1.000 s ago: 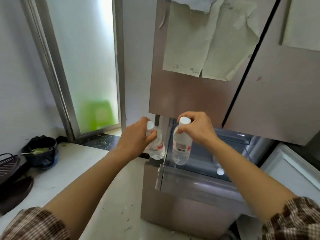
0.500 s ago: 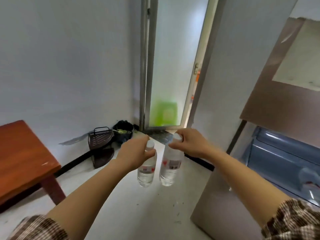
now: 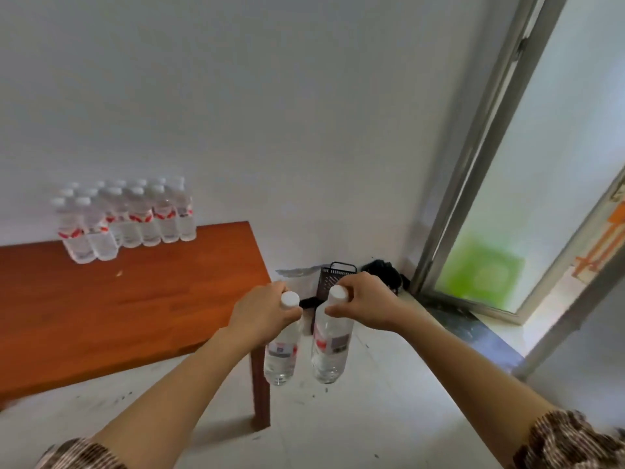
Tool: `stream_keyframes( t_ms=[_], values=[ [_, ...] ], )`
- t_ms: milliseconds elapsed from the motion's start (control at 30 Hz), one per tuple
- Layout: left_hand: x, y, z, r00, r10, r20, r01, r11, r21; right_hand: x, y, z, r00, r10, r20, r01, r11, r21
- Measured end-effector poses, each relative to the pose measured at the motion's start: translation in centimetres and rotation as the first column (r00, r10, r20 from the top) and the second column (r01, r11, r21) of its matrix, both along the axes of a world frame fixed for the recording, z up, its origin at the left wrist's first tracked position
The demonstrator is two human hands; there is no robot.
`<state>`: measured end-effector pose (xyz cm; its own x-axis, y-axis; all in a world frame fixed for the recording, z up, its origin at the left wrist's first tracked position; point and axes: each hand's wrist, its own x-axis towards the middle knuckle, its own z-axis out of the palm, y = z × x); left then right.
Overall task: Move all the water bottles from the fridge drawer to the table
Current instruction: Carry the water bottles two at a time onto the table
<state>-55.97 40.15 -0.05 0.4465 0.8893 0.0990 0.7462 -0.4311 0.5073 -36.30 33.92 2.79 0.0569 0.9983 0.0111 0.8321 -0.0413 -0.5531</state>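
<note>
The left hand point(image 3: 262, 313) grips the left bottle point(image 3: 282, 350) at the neck, fingers point(image 3: 293, 312) curled just under its round white cap; the right hand point(image 3: 367, 304) grips the right bottle point(image 3: 331, 346) the same way, thumb and fingers point(image 3: 343, 285) pinched round the neck below the cap. Both bottles are clear, ribbed plastic with a pale label and a red band, hanging upright and close side by side in the air above the pale floor point(image 3: 355, 421), just past the near right corner of the tabletop point(image 3: 118, 299); the left one hangs in front of the table leg point(image 3: 261, 394).

The tabletop is smooth, reddish-brown wood with straight edges and square corners; at its far side, against the white wall, the standing bottles point(image 3: 125, 218) form a tight block in rows, caps white, labels red. The wood from that block to the near edge lies bare.

Beyond the hands, a dark slotted basket point(image 3: 334, 277) and a black bag point(image 3: 385, 274) sit on the floor in the corner; to the right a grey metal frame point(image 3: 473, 164) holds frosted glass point(image 3: 548, 170). Checked sleeves show at the bottom edge.
</note>
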Motion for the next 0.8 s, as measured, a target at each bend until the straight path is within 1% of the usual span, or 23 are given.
stream_keyframes(
  t_ms=[100, 200, 300, 400, 500, 633, 800],
  values=[
    [-2.8, 5.2, -0.6, 0.998, 0.063, 0.013, -0.063, 0.998, -0.023, -2.3, 6.7, -1.0, 0.996, 0.09, 0.013, -0.09, 0.996, -0.004],
    [-5.3, 10.2, -0.8, 0.993, 0.116, -0.015, -0.117, 0.991, -0.06, -4.5, 13.2, -2.1, 0.982, 0.185, 0.024, -0.185, 0.983, -0.022],
    [-7.6, 14.9, -0.9, 0.982, 0.186, -0.022, -0.187, 0.979, -0.086, -6.9, 19.3, -2.6, 0.967, 0.25, 0.044, -0.247, 0.968, -0.05],
    [-10.0, 18.9, -0.7, 0.968, 0.25, -0.016, -0.251, 0.964, -0.086, -9.5, 24.5, -2.5, 0.953, 0.298, 0.057, -0.296, 0.954, -0.046],
    [-12.4, 22.8, -0.5, 0.952, 0.307, -0.011, -0.307, 0.949, -0.072, -12.0, 29.4, -2.5, 0.946, 0.318, 0.059, -0.317, 0.948, -0.03],
    [-15.7, 27.7, -0.1, 0.932, 0.362, -0.007, -0.362, 0.931, -0.053, -15.5, 35.7, -3.0, 0.955, 0.295, 0.039, -0.295, 0.956, -0.004],
    [-20.3, 34.2, -0.6, 0.927, 0.373, -0.027, -0.374, 0.925, -0.07, -20.5, 42.3, -3.8, 0.955, 0.29, 0.056, -0.291, 0.957, 0.01]
  ],
)
